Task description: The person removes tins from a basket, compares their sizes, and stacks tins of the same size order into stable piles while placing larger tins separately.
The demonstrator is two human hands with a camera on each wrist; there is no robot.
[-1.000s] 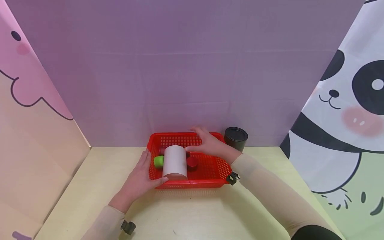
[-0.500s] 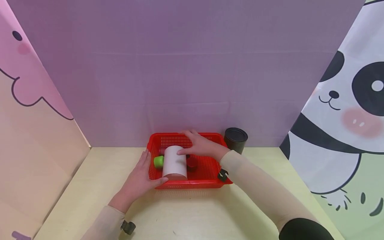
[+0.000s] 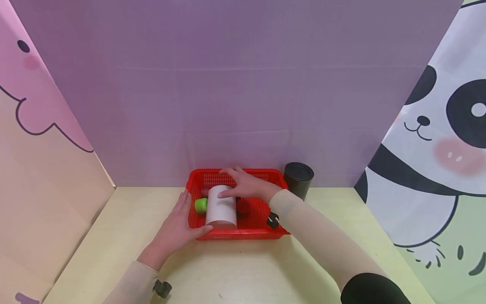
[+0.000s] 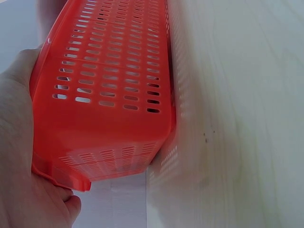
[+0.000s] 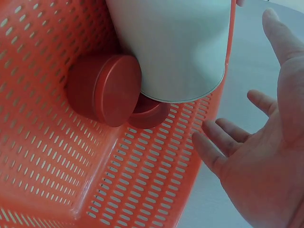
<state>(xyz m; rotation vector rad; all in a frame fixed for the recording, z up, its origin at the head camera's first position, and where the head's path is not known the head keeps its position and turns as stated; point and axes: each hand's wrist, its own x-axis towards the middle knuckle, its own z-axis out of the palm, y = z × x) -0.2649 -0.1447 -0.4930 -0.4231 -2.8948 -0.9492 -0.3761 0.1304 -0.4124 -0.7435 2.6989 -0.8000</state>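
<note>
A red mesh basket (image 3: 262, 219) stands on the pale table against the purple back wall. In it lie a white cylinder (image 3: 221, 207) on its side, a green piece (image 3: 201, 205) to its left and a red round lid (image 3: 243, 206) to its right. My left hand (image 3: 185, 217) grips the basket's near left corner, thumb along the front wall. My right hand (image 3: 237, 184) hovers over the far end of the white cylinder (image 5: 175, 47), fingers spread. In the right wrist view the right hand (image 5: 247, 137) is open and holds nothing, beside the red lid (image 5: 107, 90). The left wrist view shows the left hand (image 4: 19, 142) wrapped on the basket wall (image 4: 109, 85).
A black can (image 3: 298, 176) stands upright just right of the basket at the back wall. Printed cloth panels close in the left and right sides. Bare tabletop (image 3: 247, 270) lies in front of the basket.
My right hand has slid left across the basket, from its right half to above the white cylinder. The left hand and the basket have stayed put.
</note>
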